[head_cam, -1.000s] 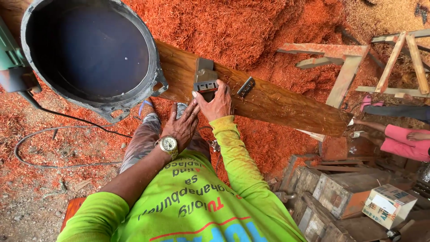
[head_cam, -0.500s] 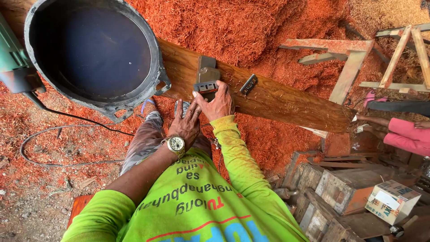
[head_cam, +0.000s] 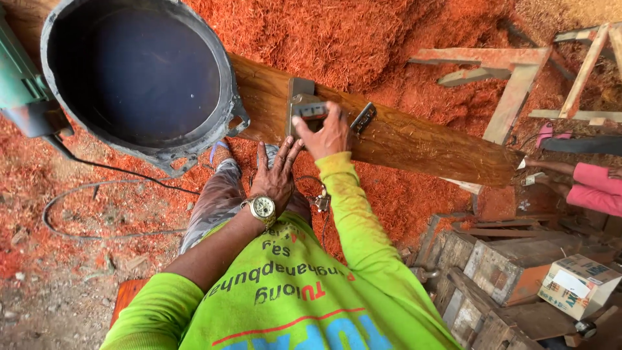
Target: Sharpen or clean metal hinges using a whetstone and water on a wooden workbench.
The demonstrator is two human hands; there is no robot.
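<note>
One big black bucket (head_cam: 136,74) sits on the plank's (head_cam: 414,139) left end, dark inside, contents impossible to tell. Right hand (head_cam: 327,133) reaches forward, fingers pinching the single grey metal square (head_cam: 304,104) flat on the plank. Left hand (head_cam: 277,175) rests on the knee, fingers spread, one wristwatch (head_cam: 262,207) showing.

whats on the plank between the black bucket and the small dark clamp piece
In the head view, a grey metal square lies on the wooden plank between the black bucket and the small dark piece, with the right hand on it.
</note>
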